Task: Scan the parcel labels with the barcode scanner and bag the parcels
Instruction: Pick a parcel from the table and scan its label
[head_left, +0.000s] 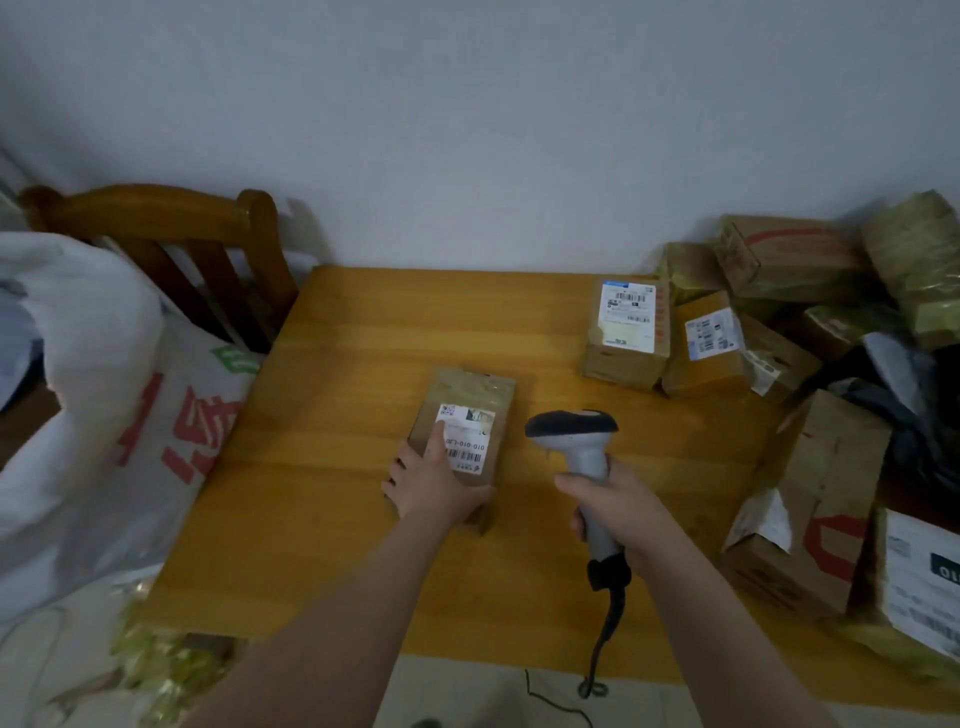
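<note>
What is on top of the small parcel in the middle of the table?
A white label with a barcode, and the left hand resting on the near end of the parcel. The hand hides part of the label.

Left hand (434, 486) flat, fingers (439, 441) spread; right hand (618, 506) clenched
</note>
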